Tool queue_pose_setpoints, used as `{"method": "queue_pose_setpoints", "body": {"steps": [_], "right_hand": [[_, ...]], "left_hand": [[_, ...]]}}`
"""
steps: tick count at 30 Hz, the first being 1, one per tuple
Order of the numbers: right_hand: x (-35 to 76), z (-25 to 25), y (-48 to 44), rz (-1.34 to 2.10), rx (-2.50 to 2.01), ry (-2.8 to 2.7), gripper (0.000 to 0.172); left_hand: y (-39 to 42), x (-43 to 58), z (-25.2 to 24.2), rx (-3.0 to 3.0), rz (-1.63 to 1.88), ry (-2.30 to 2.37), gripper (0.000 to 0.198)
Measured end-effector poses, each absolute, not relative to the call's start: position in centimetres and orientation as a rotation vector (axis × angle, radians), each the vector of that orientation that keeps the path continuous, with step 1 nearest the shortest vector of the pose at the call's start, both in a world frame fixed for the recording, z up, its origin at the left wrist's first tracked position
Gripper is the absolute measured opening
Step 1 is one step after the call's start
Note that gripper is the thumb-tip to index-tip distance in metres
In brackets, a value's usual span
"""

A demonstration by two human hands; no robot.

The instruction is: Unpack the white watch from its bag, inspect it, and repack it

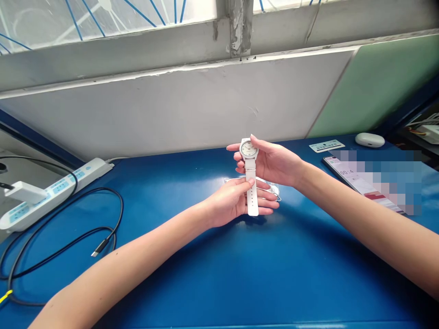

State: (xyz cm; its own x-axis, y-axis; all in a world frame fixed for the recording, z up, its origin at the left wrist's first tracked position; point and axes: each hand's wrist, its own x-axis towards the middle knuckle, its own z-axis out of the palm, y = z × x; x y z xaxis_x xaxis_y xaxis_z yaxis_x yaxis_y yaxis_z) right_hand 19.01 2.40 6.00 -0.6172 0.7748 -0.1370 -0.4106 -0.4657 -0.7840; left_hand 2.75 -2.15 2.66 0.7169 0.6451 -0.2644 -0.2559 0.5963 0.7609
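Between my two hands a white wristwatch (pixel 248 149) is held up above the blue table, its round dial facing me. The strap hangs toward me with a row of small holes near its end. My right hand (pixel 265 159) grips the watch at the case, thumb over the dial's edge and fingers behind. Lower down, my left hand (pixel 236 201) pinches the strap under its thumb, the other fingers stretched out behind it. A clear plastic wrapper (pixel 276 189) lies on the table behind my left fingers, mostly hidden by them.
A white power strip (pixel 65 192) with a plugged-in charger (pixel 25 194) stands at the left. Black cable (pixel 118 201) coils over the blue table (pixel 219 283) there. Toward the right are a phone (pixel 356 178), a card (pixel 326 145) and a white earbud case (pixel 370 140). A wall panel (pixel 188 109) rises behind.
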Motion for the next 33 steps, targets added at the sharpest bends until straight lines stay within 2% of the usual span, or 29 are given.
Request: {"method": "queue_pose_setpoints", "body": {"steps": [4, 10, 15, 20, 33], "right_hand": [[19.4, 6.2, 2.5, 2.122, -0.557, -0.858, 0.053], [19.8, 6.6, 2.6, 2.106, -0.592, -0.872, 0.039], [19.4, 6.5, 2.4, 1.774, -0.731, -0.976, 0.018], [19.4, 5.8, 2.7, 1.577, -0.784, -1.116, 0.017], [19.2, 5.8, 2.1, 1.954, -0.717, -1.196, 0.024]], "left_hand": [[-2.2, 2.9, 3.1, 0.795, 0.57, 0.579, 0.024], [-2.4, 3.0, 3.6, 0.814, 0.654, 0.636, 0.021], [-2.6, 3.0, 3.5, 0.821, 0.672, 0.636, 0.02], [-3.3, 3.5, 3.7, 0.82, 0.589, 0.521, 0.023], [-2.7, 3.3, 3.3, 0.807, 0.595, 0.544, 0.022]]}}
